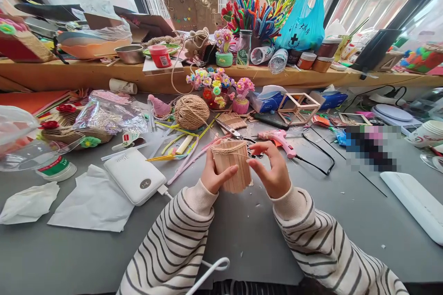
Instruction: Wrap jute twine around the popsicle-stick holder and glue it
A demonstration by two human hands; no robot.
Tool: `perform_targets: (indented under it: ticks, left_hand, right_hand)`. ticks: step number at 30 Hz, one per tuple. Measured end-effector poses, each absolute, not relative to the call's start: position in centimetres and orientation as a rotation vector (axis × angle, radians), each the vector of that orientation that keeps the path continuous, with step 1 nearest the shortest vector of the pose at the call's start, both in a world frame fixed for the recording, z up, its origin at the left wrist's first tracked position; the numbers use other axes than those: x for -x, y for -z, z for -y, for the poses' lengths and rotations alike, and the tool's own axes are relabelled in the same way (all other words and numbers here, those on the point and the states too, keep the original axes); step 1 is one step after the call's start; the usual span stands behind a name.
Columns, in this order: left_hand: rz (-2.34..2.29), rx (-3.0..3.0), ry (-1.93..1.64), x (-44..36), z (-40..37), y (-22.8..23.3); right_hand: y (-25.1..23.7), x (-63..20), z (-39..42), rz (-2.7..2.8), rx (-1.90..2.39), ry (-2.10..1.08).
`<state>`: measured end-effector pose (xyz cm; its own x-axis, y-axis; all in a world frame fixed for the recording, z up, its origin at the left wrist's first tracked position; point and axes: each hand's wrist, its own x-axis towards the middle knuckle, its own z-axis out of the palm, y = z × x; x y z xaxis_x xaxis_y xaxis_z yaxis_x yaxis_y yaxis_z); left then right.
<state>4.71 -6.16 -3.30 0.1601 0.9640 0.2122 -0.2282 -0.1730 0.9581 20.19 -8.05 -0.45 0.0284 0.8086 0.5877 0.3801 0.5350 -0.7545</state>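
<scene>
My left hand [218, 171] is wrapped around the left side of a small cup-shaped holder [237, 177] made of upright wooden craft sticks, its thumb pressed on the front. Twine [228, 147] is wound around the holder's upper edge, and a thin strand crosses toward the right. At that side my right hand [275, 168] has thumb and forefinger curled close to the rim, where the strand reaches them; the exact grip is hard to see. Behind the holder lie scissors [230, 129] and a ball of twine [192, 112]. A pink glue gun [282, 140] rests to the right.
A white power bank [134, 176] and paper napkins [93, 200] lie left. Pipe-cleaner flowers [244, 87], a stick frame [299, 108] and tissue packs [272, 99] stand behind. A black cord [330, 170] loops at right, near a long white object [413, 203]. Jars and craft supplies crowd the ledge [114, 78].
</scene>
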Motion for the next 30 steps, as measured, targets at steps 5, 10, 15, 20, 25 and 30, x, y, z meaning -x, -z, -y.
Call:
perform_targets:
  ticks: [5, 10, 15, 20, 25, 30]
  left_hand:
    - [-0.796, -1.272, -1.318, -4.6, 5.8, 4.3]
    - [-0.733, -1.174, -1.435, -4.6, 4.8, 5.8]
    - [-0.702, -1.171, -1.485, -4.6, 5.0, 5.3]
    - [-0.635, -1.165, -1.537, -4.6, 5.4, 4.1]
    - [-0.730, -1.314, -1.613, -4.5, 5.8, 3.7]
    - [-0.970, -1.458, -1.798, -4.2, 6.1, 3.8]
  right_hand:
    - [0.3, -19.6, 8.1, 1.684, 1.053, -0.282]
    - [0.3, -19.2, 8.1, 1.733, 1.010, -0.310]
    - [0.4, -19.1, 8.3, 1.771, 0.990, -0.328]
    - [0.5, -19.1, 8.4, 1.824, 0.976, -0.363]
    - [0.6, -20.0, 7.7, 1.895, 0.910, -0.412]
    - [1.2, -23.1, 6.0, 1.759, 1.243, -0.222]
